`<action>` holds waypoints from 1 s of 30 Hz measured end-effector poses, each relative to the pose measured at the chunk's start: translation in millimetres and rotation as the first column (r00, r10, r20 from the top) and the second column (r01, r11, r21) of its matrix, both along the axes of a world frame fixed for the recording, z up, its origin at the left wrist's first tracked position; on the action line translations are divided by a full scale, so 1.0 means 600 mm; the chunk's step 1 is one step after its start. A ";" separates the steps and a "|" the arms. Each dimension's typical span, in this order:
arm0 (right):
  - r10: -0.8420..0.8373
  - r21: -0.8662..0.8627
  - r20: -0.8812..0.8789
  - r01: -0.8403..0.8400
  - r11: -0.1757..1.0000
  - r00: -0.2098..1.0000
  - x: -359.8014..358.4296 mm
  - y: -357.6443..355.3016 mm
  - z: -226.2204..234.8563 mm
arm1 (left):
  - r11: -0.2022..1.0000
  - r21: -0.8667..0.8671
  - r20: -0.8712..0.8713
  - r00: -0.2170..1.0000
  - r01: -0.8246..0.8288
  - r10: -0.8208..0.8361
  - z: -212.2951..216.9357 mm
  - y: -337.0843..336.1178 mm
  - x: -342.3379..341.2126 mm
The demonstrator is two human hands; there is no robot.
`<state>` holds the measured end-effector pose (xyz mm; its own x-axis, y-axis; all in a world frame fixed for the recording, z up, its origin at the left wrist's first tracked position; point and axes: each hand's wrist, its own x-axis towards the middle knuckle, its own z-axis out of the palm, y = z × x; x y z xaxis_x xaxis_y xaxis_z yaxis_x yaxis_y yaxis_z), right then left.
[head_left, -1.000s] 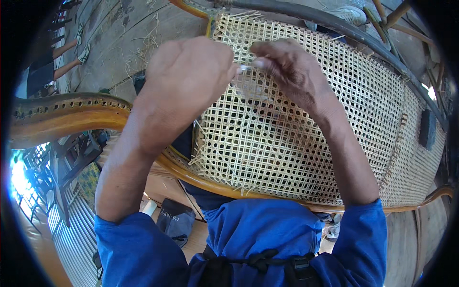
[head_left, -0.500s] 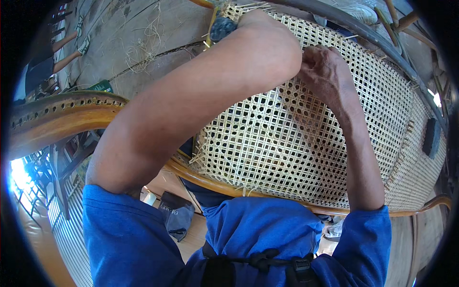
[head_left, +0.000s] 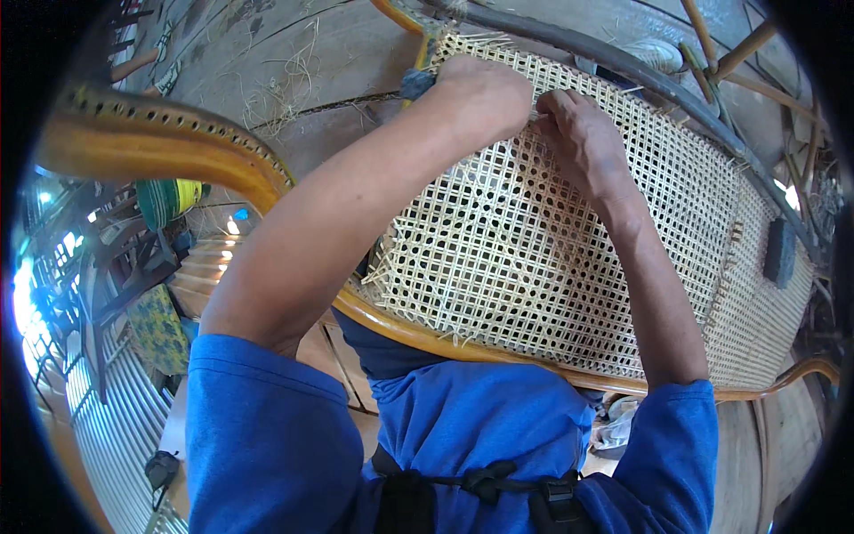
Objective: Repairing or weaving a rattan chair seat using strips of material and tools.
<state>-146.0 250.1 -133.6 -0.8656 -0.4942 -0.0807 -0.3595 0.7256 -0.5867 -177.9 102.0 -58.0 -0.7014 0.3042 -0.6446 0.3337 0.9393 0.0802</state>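
A woven cane panel (head_left: 498, 258) in a pale open lattice is stretched across a curved, varnished wooden frame (head_left: 418, 334). Loose strand ends stick out along its edges. Over the panel's far part is my left hand (head_left: 485, 89), its wrist sharply bent and its fingers mostly hidden behind the hand. Close to its right, my right hand (head_left: 583, 138) is on the weave with the fingers curled and pressed together. Whatever the right fingers pinch is too small to make out. A small dark block (head_left: 416, 84) sits at the frame's far left corner.
Another curved wooden piece (head_left: 169, 147) with a row of holes rises at the left. A dark block (head_left: 779, 254) rests on the panel's right end. A dark pole (head_left: 623, 67) runs along the far edge. Cane scraps (head_left: 285, 84) litter the floor; a person's feet (head_left: 165, 62) show far left.
The view has shifted, bringing a green and yellow round object into sight at the left. My left forearm lies lower, and both hands stay close together over the same part of the panel.
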 end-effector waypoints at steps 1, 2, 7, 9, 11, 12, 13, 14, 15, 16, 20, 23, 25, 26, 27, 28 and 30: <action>0.025 -0.042 -0.023 -0.026 0.999 0.999 0.003 0.004 0.002 | 1.000 -0.010 0.011 1.000 -0.001 0.001 0.004 0.001 -0.001; 0.034 -0.047 -0.031 -0.036 0.998 0.999 0.003 0.004 0.003 | 1.000 -0.023 0.023 1.000 -0.001 0.002 0.007 -0.001 -0.001; 0.067 -0.054 -0.055 -0.070 0.996 0.996 0.000 0.015 -0.003 | 0.986 -0.119 0.025 0.992 -0.116 0.120 0.025 -0.042 0.013; 0.095 -0.021 -0.060 -0.096 0.995 0.994 -0.005 0.009 -0.007 | 0.995 -0.078 -0.026 0.998 -0.064 0.062 0.026 -0.063 0.030; -0.034 -0.292 0.261 0.113 0.950 0.965 -0.013 0.008 -0.031 | 1.000 -0.030 -0.073 0.997 -0.003 0.001 0.046 -0.076 0.045; -0.070 -0.443 0.578 0.385 0.810 0.813 -0.009 0.016 -0.043 | 0.999 -0.053 -0.088 0.996 0.004 -0.009 0.065 -0.079 0.052; -0.080 -0.438 0.580 0.392 0.809 0.811 -0.008 0.023 -0.033 | 0.997 -0.081 -0.115 0.993 0.009 -0.018 0.082 -0.082 0.057; -0.121 -0.374 0.449 0.309 0.874 0.885 -0.008 0.037 -0.019 | 0.997 -0.074 -0.112 0.993 0.017 -0.025 0.087 -0.084 0.061; -0.132 -0.302 0.301 0.225 0.926 0.945 -0.017 0.043 -0.003 | 0.997 -0.054 -0.175 0.984 -0.047 0.037 0.093 -0.090 0.060; -0.119 -0.214 0.150 0.149 0.965 0.982 -0.022 0.047 0.006 | 0.993 -0.031 -0.233 0.967 -0.114 0.103 0.094 -0.097 0.059; -0.046 -0.255 0.230 0.106 0.961 0.972 -0.002 0.059 0.019 | 0.903 0.234 -0.103 0.915 -0.359 0.390 0.065 -0.088 0.056; 0.071 -0.050 0.028 -0.069 0.996 0.997 -0.003 0.063 0.019 | 0.888 0.218 0.045 0.913 -0.405 0.405 0.055 -0.067 0.058; 0.106 0.030 -0.124 -0.103 0.994 0.987 -0.006 0.067 0.016 | 0.921 0.226 0.016 0.947 -0.317 0.322 0.052 -0.067 0.065; 0.106 0.032 -0.124 -0.103 0.994 0.987 -0.012 0.071 0.014 | 0.921 0.227 0.016 0.947 -0.317 0.322 0.047 -0.069 0.068; 0.112 -0.028 -0.064 -0.114 0.993 0.992 -0.018 0.078 0.013 | 0.936 0.212 -0.033 0.955 -0.280 0.293 0.040 -0.070 0.070; 0.120 -0.089 -0.005 -0.120 0.989 0.993 -0.023 0.082 0.013 | 0.950 0.195 -0.082 0.961 -0.243 0.263 0.037 -0.070 0.071; 0.100 -0.194 0.050 -0.089 0.977 0.994 -0.029 0.086 0.012 | 0.954 0.178 -0.055 0.966 -0.239 0.252 0.041 -0.062 0.067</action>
